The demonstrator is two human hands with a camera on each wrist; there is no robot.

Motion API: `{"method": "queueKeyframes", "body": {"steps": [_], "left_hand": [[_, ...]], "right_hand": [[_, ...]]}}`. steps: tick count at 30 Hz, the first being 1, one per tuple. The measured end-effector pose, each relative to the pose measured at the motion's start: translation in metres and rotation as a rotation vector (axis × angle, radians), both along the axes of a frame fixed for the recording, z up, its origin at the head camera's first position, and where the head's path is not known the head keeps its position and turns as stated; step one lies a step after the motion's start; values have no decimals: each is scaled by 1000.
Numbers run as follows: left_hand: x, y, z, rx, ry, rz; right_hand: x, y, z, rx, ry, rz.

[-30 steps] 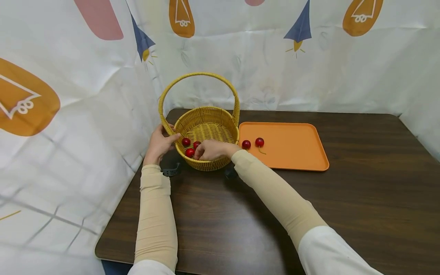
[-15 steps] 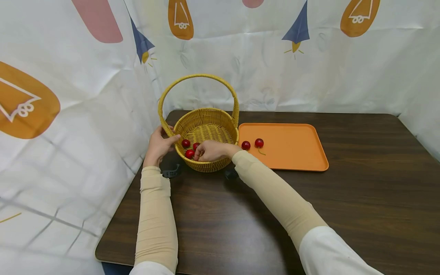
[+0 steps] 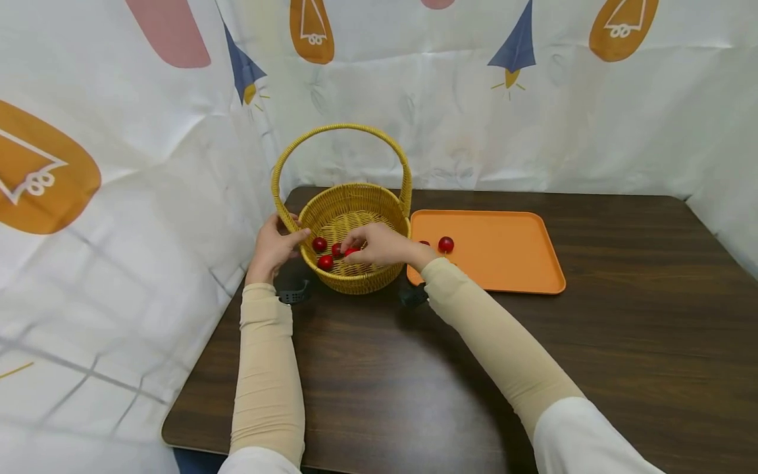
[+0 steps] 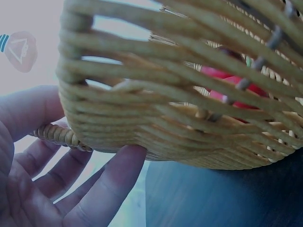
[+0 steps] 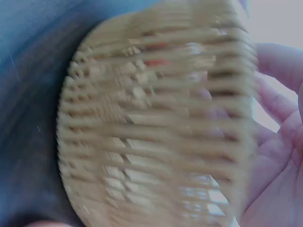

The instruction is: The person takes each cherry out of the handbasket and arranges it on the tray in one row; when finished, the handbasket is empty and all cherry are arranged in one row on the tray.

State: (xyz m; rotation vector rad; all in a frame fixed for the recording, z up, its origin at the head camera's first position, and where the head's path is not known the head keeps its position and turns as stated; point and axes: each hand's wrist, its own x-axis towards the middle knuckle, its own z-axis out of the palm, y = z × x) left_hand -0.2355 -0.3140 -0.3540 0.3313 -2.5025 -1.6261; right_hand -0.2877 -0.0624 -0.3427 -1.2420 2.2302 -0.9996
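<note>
cherries [image 3: 325,263] in the yellow basket [image 3: 355,286] (itself gripped at the left side by left hand [image 3: 272,250]); just beside them, another cherry [image 3: 352,252] pinched by right hand [image 3: 385,244]; two more on the orange tray [image 3: 503,253].

L grip [image 3: 274,250] clasping, R grip [image 3: 379,244] pinching, both arms [image 3: 266,375] stretched fwd.

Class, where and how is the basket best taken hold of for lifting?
Probably by the top of the handle, coming from above. The handle arches high over the upright basket, and its crown is untouched; the left hand holds the basket's side, near one foot of the arch.
</note>
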Motion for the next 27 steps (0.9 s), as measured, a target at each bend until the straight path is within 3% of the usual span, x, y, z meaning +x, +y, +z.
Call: {"method": "queueKeyframes", "body": {"steps": [6,19,27], "left_hand": [[0,0,-1,3,1,11],[-1,1,0,17,7,16],[-2,1,0,13,2,34]], "right_hand": [[-2,31,9,-85,-82,2],[5,88,-3,-184,19,-168],[-7,113,-15,-233,-84,-220]]}}
